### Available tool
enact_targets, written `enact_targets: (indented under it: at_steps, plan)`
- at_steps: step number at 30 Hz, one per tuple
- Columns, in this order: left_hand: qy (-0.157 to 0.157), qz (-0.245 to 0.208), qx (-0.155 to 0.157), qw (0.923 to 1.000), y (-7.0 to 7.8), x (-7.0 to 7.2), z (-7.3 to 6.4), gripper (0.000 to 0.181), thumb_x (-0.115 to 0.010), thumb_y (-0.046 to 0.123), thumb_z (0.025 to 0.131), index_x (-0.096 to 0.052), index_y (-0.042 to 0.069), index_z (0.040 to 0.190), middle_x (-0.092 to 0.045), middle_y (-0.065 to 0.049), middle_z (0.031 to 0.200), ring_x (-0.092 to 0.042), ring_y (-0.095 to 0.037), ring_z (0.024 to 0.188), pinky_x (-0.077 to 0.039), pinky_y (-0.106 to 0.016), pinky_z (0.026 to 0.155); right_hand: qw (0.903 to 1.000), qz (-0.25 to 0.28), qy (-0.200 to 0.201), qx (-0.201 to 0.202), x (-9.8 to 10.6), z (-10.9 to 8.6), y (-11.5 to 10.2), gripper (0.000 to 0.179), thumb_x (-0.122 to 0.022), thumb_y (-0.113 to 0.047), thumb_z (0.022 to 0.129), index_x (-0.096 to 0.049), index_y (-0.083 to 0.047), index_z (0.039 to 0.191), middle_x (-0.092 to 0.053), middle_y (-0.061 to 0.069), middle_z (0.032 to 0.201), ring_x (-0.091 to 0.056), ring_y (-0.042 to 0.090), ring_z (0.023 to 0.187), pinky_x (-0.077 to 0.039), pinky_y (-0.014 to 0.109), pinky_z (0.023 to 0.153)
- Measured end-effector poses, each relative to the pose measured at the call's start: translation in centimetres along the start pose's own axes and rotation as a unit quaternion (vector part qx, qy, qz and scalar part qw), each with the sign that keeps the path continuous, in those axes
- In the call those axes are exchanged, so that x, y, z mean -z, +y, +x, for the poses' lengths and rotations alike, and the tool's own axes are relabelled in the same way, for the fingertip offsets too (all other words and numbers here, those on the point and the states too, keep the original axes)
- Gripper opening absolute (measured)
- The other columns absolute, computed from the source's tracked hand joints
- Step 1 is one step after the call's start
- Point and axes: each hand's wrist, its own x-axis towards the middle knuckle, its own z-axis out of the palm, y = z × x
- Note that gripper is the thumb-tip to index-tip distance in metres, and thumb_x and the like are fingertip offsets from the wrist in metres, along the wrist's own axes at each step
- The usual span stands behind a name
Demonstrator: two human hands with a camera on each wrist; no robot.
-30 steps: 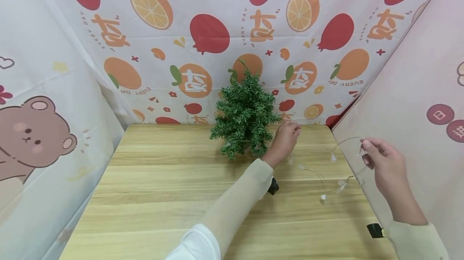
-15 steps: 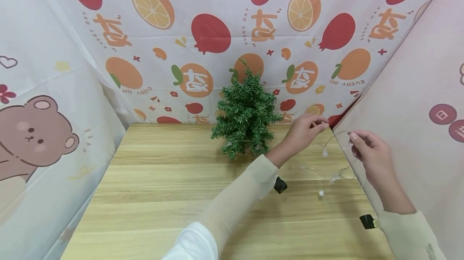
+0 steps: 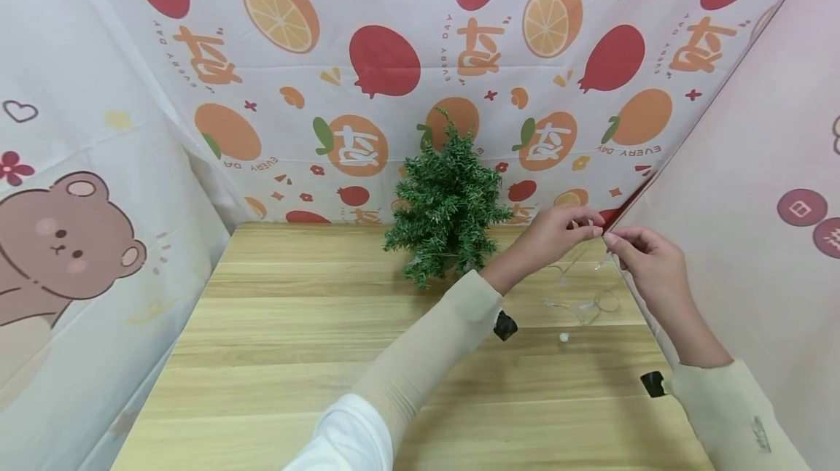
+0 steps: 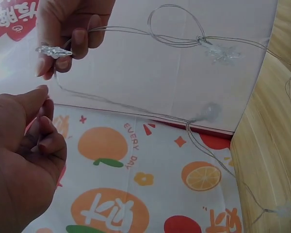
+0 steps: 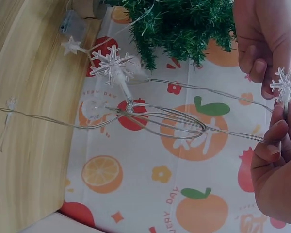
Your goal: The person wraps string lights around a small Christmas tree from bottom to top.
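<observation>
Right fingers (image 5: 276,132) on snowflake light (image 5: 284,85), outline clear only from right wrist.

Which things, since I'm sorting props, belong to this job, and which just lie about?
Likely job:
snowflake string lights, pinched by right hand
left hand, close by
perhaps artificial fir tree

Merely around:
fruit-print backdrop
bear-print fabric

Back cloth (image 3: 433,41): white, faintly creased, printed with orange fruit (image 3: 357,146), red fruit (image 3: 385,59) and "EVERY DAY" lettering (image 3: 448,48).
Tabletop (image 3: 295,354): light wood-grain finish, streaks running side to side, far edge along the back cloth.
Left cloth (image 3: 85,128): pale, creased, bearing a brown bear (image 3: 72,230), heart outline (image 3: 20,111) and yellow star (image 3: 119,119).
Right cloth (image 3: 755,128): pale, showing two round red marks (image 3: 802,207).
</observation>
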Motion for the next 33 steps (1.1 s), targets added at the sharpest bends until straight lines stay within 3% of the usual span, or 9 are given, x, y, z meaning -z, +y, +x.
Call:
enact_targets:
  at_steps: [7, 18, 23, 26, 33]
  plan:
    - [-0.027, 0.001, 0.008, 0.9996, 0.3, 0.2, 0.3, 0.023, -0.061, 0.031, 0.101, -0.071, 0.025, 0.122, -0.066, 0.016, 0.106, -0.059, -0.001, 0.092, -0.049, -0.015, 0.076, 0.9996, -0.002, -0.004, 0.027, 0.0, 1.0, -0.5, 0.027, -0.07, -0.039, 0.095, -0.068, -0.012, 0.101, -0.062, -0.014, 0.076, -0.054, 0.008, 0.069, -0.047, 0.019, 0.06]
    - [-0.033, 0.008, -0.003, 0.9994, -0.3, 0.3, 0.6, 0.022, -0.061, 0.034, 0.101, -0.074, 0.023, 0.115, -0.067, 0.015, 0.101, -0.059, 0.0, 0.089, -0.049, -0.015, 0.075, 0.9991, -0.027, -0.029, 0.015, 0.3, 1.4, -1.4, 0.038, -0.069, -0.045, 0.094, -0.066, -0.008, 0.104, -0.061, -0.012, 0.078, -0.055, 0.011, 0.072, -0.047, 0.022, 0.059]
    - [-0.038, 0.028, -0.023, 0.9986, -0.5, 0.5, 0.8, 0.02, -0.061, 0.032, 0.101, -0.074, 0.021, 0.113, -0.068, 0.013, 0.097, -0.059, -0.002, 0.085, -0.047, -0.015, 0.073, 0.9981, -0.039, -0.031, 0.034, 0.3, 1.7, -1.5, 0.035, -0.069, -0.042, 0.095, -0.068, -0.009, 0.106, -0.063, -0.008, 0.082, -0.055, 0.013, 0.074, -0.047, 0.021, 0.059]
    - [-0.023, 0.048, -0.043, 0.9977, -0.7, 0.7, 0.9, 0.02, -0.061, 0.03, 0.101, -0.074, 0.02, 0.112, -0.068, 0.011, 0.097, -0.058, -0.003, 0.083, -0.046, -0.014, 0.072, 0.9977, -0.037, -0.033, 0.045, 0.1, 1.9, -1.6, 0.034, -0.069, -0.041, 0.095, -0.068, -0.01, 0.109, -0.064, -0.006, 0.083, -0.056, 0.014, 0.074, -0.046, 0.022, 0.058]
    - [0.058, 0.05, -0.068, 0.9947, -1.1, 1.6, 1.1, 0.017, -0.061, 0.027, 0.102, -0.074, 0.018, 0.108, -0.069, 0.007, 0.096, -0.055, -0.005, 0.072, -0.045, -0.015, 0.064, 0.9959, -0.032, -0.049, 0.069, -0.4, 1.6, -1.8, 0.036, -0.063, -0.032, 0.101, -0.066, -0.006, 0.125, -0.07, -0.014, 0.09, -0.063, 0.007, 0.074, -0.049, 0.021, 0.059]
